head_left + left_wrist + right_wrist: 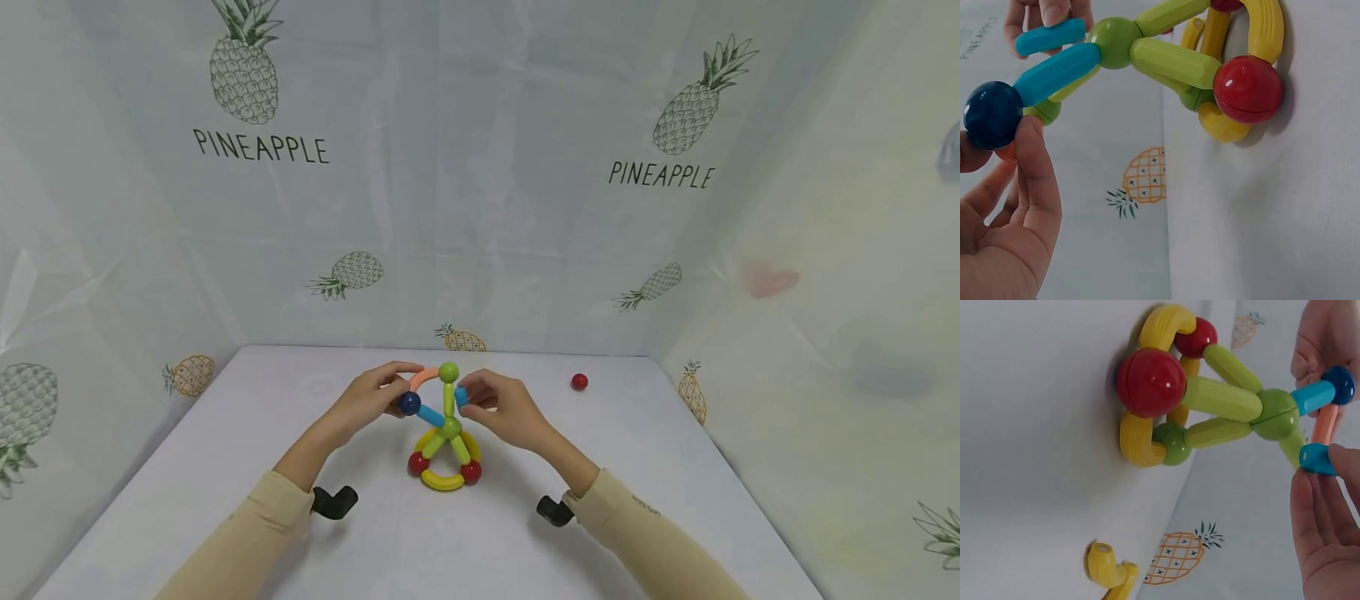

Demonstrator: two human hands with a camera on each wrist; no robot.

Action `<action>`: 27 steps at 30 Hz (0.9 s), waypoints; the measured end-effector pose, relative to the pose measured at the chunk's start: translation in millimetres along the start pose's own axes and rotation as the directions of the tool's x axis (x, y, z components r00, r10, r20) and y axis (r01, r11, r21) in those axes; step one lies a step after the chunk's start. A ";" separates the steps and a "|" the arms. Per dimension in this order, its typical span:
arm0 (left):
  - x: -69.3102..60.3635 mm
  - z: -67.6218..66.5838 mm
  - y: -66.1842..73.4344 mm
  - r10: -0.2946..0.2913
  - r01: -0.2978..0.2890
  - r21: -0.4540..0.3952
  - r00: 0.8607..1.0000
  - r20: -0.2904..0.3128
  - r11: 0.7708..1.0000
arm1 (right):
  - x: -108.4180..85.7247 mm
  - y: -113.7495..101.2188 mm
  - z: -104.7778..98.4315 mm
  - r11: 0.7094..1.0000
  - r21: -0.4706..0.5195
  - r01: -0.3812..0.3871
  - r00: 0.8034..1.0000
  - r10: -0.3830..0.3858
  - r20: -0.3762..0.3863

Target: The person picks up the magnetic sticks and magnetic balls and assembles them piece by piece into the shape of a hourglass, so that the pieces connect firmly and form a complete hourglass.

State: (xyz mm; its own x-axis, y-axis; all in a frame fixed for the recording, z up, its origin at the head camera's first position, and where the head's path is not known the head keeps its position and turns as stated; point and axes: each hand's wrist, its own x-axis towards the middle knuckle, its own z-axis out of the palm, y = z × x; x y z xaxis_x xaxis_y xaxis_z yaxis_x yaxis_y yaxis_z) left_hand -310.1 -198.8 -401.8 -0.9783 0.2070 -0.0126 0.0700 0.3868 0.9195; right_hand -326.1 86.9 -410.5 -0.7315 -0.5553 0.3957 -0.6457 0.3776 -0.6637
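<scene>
A figure of coloured rods and balls stands on the table. Its base is a ring of yellow curved rods (442, 481) with red balls (418, 463) and a green ball (1172, 444). Green rods (1222, 399) rise from there to a central green ball (1275, 414). Above it, an upright rod carries another green ball (448, 372), joined by an orange curved rod (425, 377). My left hand (363, 404) pinches the dark blue ball (993, 115) on an attached blue rod (1058, 74). My right hand (506, 408) pinches a separate short blue rod (1317, 459) beside the figure.
A loose red ball (580, 382) lies at the back right of the white table (645, 500). In the right wrist view, loose yellow curved rods (1105, 565) lie near the table edge. A pineapple-print sheet (465, 183) hangs behind.
</scene>
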 end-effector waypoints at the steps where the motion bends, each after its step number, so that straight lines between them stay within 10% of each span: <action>1: -0.1 0.0 -0.1 -0.002 0.002 0.000 1.000 -0.001 1.000 | -0.2 -0.9 1.0 1.000 0.005 0.000 1.000 0.000 -0.002; 27: -3.1 -0.7 1.3 0.015 -0.015 -0.002 1.000 0.002 1.000 | 4.0 -3.8 19.9 1.000 0.004 -0.022 1.000 0.022 -0.022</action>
State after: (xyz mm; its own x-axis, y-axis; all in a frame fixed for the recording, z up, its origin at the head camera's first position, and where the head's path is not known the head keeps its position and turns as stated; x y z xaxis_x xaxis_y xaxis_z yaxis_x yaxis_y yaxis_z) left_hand -307.1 -199.6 -400.3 -0.9767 0.2145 0.0004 0.0843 0.3822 0.9202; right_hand -322.3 68.4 -419.1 -0.7501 -0.5303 0.3951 -0.6287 0.3869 -0.6745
